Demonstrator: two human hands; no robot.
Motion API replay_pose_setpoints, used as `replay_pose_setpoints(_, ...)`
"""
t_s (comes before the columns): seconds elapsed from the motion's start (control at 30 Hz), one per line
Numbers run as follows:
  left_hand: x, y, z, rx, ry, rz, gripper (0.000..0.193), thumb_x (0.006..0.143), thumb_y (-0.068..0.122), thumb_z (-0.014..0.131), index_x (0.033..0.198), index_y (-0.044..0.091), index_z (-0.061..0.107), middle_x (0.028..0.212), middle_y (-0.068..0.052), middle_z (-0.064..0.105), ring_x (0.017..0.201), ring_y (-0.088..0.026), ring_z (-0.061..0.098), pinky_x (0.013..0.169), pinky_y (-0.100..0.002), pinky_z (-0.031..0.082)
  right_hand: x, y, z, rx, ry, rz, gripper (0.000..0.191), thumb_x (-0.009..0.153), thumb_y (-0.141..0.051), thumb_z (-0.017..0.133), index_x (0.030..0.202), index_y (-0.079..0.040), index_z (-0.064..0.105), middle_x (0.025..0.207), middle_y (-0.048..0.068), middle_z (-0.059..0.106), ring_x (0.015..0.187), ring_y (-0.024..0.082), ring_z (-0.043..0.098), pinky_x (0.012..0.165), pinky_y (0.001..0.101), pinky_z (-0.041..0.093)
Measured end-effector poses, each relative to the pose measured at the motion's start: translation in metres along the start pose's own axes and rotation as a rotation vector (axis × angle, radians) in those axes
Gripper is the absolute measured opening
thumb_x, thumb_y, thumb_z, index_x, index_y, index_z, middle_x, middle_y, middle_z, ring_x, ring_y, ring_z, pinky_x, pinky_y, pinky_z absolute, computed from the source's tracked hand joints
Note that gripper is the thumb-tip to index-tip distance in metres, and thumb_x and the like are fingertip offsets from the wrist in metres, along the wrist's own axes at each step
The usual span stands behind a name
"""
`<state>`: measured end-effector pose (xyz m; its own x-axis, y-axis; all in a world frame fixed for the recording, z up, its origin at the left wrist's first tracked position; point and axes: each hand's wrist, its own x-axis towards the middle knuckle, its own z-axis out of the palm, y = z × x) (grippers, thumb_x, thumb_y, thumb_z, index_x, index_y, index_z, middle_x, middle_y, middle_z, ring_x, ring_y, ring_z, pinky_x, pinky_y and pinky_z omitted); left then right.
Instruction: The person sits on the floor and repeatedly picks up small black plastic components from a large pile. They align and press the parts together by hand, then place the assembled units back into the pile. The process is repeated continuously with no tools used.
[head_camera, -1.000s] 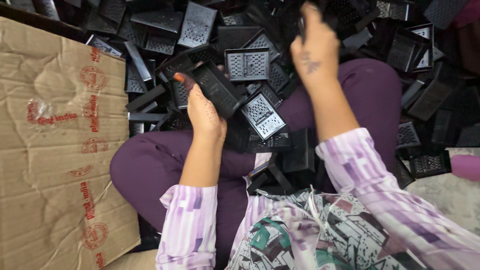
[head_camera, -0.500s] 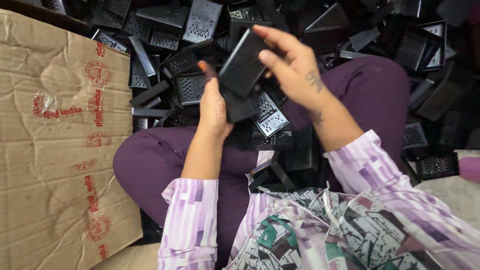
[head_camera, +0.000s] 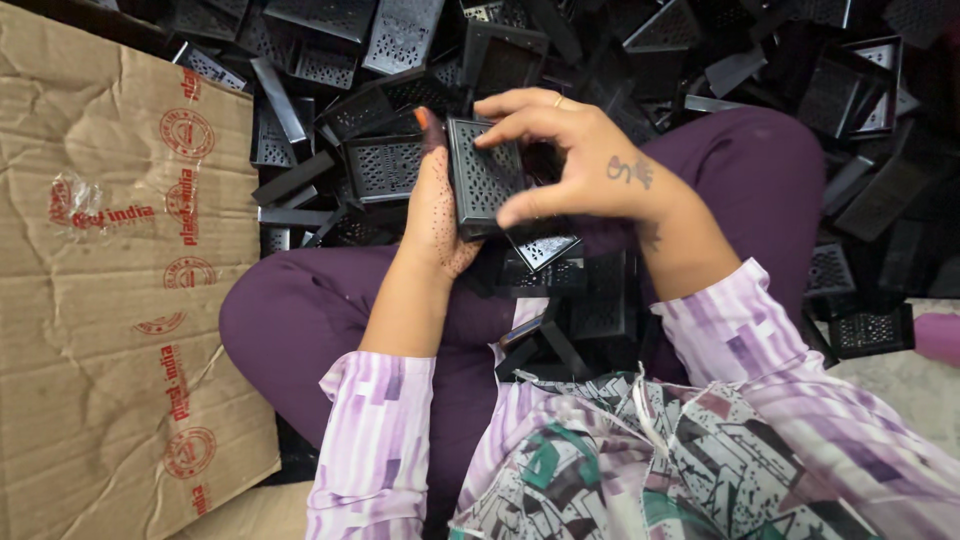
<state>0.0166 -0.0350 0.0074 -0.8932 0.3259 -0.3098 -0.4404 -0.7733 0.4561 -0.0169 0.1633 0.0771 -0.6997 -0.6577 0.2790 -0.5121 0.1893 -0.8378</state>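
A flattened cardboard box (head_camera: 120, 290) is seen at the left. A black perforated plastic panel (head_camera: 487, 175) is gripped upright above the lap, backed by the left hand (head_camera: 437, 215) and pinched by the right hand (head_camera: 570, 165). More black perforated parts (head_camera: 850, 90) are heaped behind.

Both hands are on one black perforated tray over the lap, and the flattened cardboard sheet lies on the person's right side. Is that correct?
Not quite. The head view shows the left hand and right hand together on one black perforated tray over the lap, but the flattened cardboard sheet lies on the person's left side, not the right.
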Motion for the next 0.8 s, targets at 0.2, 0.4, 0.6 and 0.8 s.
replay_pose_setpoints(0.2, 0.014, -0.015, -0.018, 0.203, 0.294, 0.049, 0.045, 0.107, 0.037, 0.036, 0.129, 0.005, 0.059, 0.11, -0.009, 0.069, 0.095, -0.018, 0.07, 0.081, -0.036, 0.061, -0.003, -0.008, 0.002, -0.019, -0.063, 0.079, 0.096, 0.068, -0.026, 0.093, 0.15, -0.006, 0.048, 0.15, 0.015, 0.053, 0.138, 0.028, 0.056, 0.116, 0.0395, 0.049)
replay_pose_setpoints(0.4, 0.013, -0.015, -0.029, 0.295, 0.306, 0.083, 0.047, 0.106, 0.042, 0.037, 0.125, 0.008, 0.064, 0.102, -0.003, 0.071, 0.086, -0.013, 0.069, 0.077, -0.031, 0.058, -0.002, -0.005, 0.006, -0.216, -0.064, -0.088, 0.108, 0.065, -0.022, 0.093, 0.156, -0.001, 0.038, 0.151, 0.022, 0.048, 0.142, 0.038, 0.05, 0.119, 0.0421, 0.042)
replay_pose_setpoints(0.6, -0.004, -0.007, -0.009, 0.343, 0.077, 0.053, 0.065, 0.103, 0.048, 0.047, 0.151, 0.004, 0.044, 0.133, -0.013, 0.06, 0.111, -0.025, 0.065, 0.091, -0.037, 0.056, -0.005, -0.005, 0.006, -0.208, -0.039, -0.027, 0.105, 0.066, -0.022, 0.092, 0.155, 0.0, 0.042, 0.15, 0.024, 0.049, 0.142, 0.038, 0.05, 0.118, 0.041, 0.045)
replay_pose_setpoints(0.8, -0.04, 0.021, 0.008, 0.994, -0.468, 0.487, 0.131, 0.083, 0.036, 0.093, 0.165, 0.016, -0.006, 0.174, -0.005, 0.003, 0.162, -0.023, 0.009, 0.133, -0.038, 0.019, -0.007, -0.005, -0.003, -0.194, 0.026, -0.059, 0.1, 0.064, -0.025, 0.092, 0.148, 0.001, 0.046, 0.145, 0.022, 0.052, 0.138, 0.037, 0.055, 0.117, 0.0412, 0.048)
